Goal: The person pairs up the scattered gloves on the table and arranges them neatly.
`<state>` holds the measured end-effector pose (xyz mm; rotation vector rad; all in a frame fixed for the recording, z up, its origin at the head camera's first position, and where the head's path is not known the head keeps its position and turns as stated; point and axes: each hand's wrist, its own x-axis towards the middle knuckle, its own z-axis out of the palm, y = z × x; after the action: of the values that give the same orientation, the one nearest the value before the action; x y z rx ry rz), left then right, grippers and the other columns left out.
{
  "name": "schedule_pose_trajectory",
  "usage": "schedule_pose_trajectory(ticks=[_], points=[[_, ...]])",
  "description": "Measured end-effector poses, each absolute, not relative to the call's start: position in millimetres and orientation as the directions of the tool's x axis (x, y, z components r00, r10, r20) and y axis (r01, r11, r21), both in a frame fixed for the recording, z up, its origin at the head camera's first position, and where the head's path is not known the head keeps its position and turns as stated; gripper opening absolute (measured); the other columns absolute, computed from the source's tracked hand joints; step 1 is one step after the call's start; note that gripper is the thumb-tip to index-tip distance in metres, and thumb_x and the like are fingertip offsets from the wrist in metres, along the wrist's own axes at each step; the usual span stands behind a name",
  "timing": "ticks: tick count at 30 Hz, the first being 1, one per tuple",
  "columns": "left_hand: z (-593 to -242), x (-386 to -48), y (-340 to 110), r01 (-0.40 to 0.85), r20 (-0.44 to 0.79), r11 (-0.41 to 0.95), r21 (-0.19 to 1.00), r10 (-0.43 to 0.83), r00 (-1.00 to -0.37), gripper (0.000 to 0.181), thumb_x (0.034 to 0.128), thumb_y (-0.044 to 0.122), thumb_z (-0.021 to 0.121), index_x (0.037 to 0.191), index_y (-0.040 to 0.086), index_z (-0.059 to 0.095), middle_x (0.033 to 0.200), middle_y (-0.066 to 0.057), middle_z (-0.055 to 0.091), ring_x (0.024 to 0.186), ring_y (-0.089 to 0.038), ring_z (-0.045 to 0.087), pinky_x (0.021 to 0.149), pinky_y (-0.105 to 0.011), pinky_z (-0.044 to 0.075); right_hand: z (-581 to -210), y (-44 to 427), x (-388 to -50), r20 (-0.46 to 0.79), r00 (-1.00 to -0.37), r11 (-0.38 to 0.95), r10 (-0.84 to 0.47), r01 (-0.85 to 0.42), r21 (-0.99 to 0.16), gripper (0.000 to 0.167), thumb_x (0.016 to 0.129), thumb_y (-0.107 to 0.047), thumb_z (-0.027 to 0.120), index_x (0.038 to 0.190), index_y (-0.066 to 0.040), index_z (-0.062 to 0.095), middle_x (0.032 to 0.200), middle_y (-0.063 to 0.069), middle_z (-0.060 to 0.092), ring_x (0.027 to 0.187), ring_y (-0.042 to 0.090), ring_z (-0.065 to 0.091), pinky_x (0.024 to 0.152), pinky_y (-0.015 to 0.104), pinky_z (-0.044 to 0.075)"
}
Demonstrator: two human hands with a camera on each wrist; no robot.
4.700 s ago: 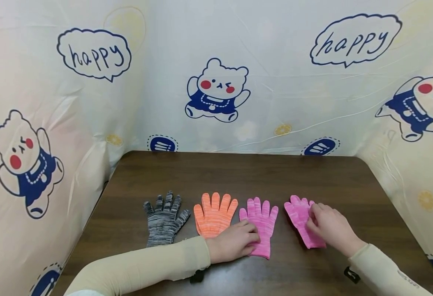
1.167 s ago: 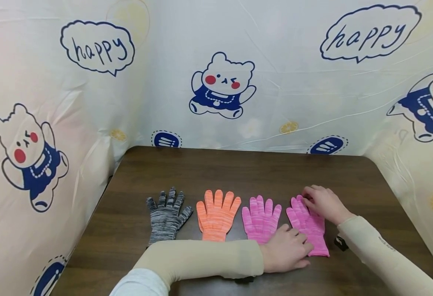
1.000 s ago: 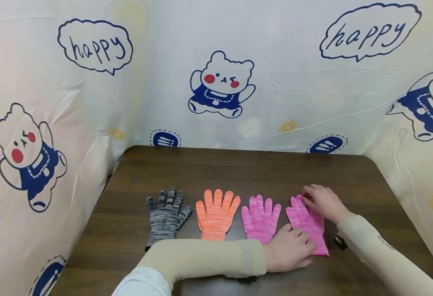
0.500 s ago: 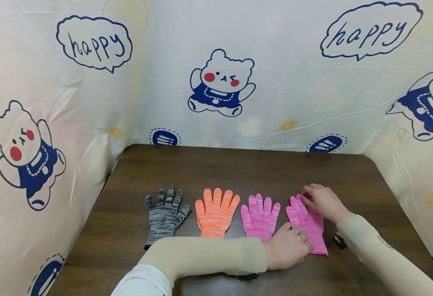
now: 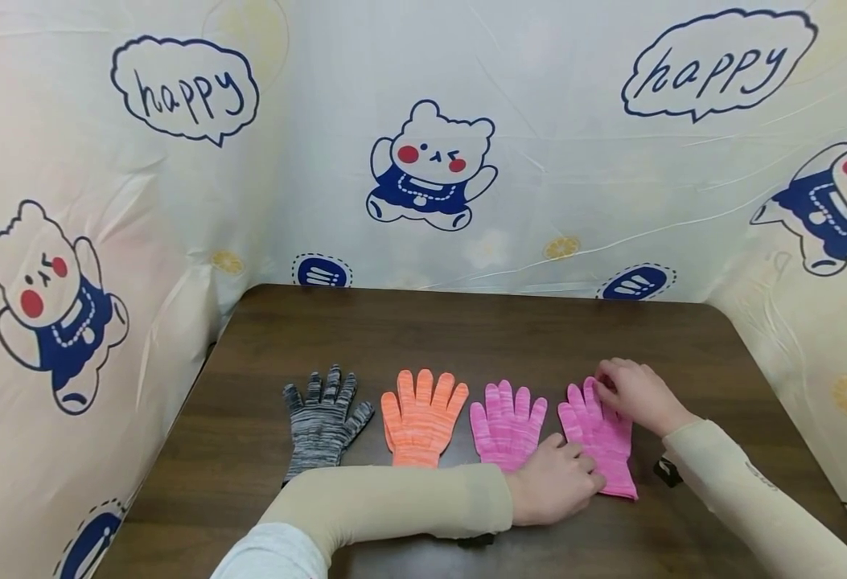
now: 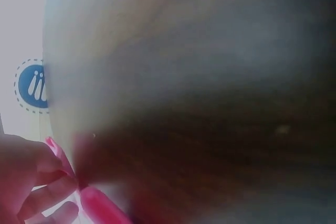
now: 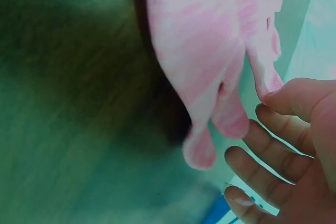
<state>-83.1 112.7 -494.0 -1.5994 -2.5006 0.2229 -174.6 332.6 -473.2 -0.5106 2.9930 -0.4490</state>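
The pink knit glove (image 5: 600,442) at the far right of the row lies between my two hands. My right hand (image 5: 640,398) pinches one of its finger ends between thumb and index finger; in the right wrist view, that pink glove (image 7: 199,40) hangs slightly raised there. My left hand (image 5: 557,482) holds the glove's left side with curled fingers near the cuff, and the pink edge (image 6: 102,205) shows by the fingertips in the left wrist view. A second pink glove (image 5: 507,426), an orange glove (image 5: 423,418) and a grey-black striped glove (image 5: 322,430) lie flat to the left, fingers pointing away.
Everything lies on a dark brown wooden table (image 5: 466,330). Printed cloth (image 5: 524,201) with bear drawings hangs behind it and along both sides. My left forearm crosses over the lower ends of the left gloves.
Since the earliest frame, my left hand has moved right from the second pink glove to the far-right one. My right hand has shifted toward its fingertips, and its fingers are more spread.
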Motion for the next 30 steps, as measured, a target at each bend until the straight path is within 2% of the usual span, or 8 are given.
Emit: schedule_pose_trajectory(ticks=[20,30], points=[[-494.8,-88.6,94.1,0.897,0.119,0.398,-0.191,0.917,-0.381,0.017,0.1025,0.043,0.06,0.114,0.038,0.071,0.107,0.019,0.068,0.101,-0.005,0.06,0.078,-0.025,0.039,-444.9,325.7,-176.0,0.032,-0.931,0.902,-0.364,-0.361,-0.237,0.008,0.094,-0.014,0.074,0.095,-0.008,0.07,0.085,0.002,0.066,0.071,0.016,0.056,0.068,0.041,0.053],[-489.3,-90.6,79.1,0.893,0.167,0.403,-0.2,0.912,-0.374,0.016,0.1032,0.041,0.059,0.11,0.036,0.073,0.105,0.018,0.069,0.101,-0.006,0.06,0.084,-0.027,0.042,-427.5,311.5,-173.3,0.071,-0.922,0.894,-0.381,-0.387,-0.225,0.011,0.092,-0.015,0.077,0.099,-0.007,0.072,0.091,0.005,0.069,0.072,0.017,0.057,0.069,0.042,0.055]])
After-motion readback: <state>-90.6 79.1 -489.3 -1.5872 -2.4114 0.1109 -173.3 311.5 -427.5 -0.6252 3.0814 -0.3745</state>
